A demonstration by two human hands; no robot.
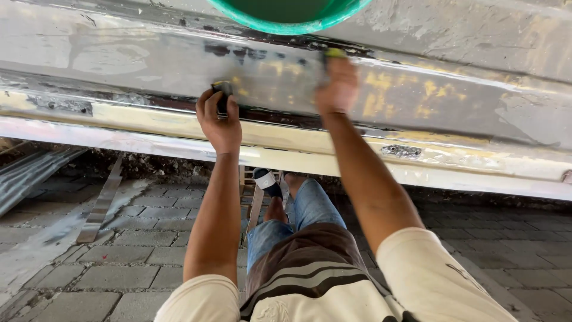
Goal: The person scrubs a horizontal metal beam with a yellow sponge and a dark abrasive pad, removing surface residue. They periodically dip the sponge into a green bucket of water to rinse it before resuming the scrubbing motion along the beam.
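Grey paving-block floor (125,262), daylight; corrugated metal sheets (27,176) at left; metal strip (101,206) lying on pavers.

Cream short sleeves, brown-and-cream striped shirt front, rolled blue jeans, dark sandal with white strap

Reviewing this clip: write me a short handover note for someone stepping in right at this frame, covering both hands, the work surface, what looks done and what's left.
Left hand: grip closed on a small dark block, pressed against the grey body panel.
Right hand: blurred, against the same panel, a yellow-green pad showing at its fingertips.
Green bucket sits at the top edge.
Done: grey areas look smoothed.
Left: yellow patches and rough dark spots appear along the panel, mostly right of the hands.
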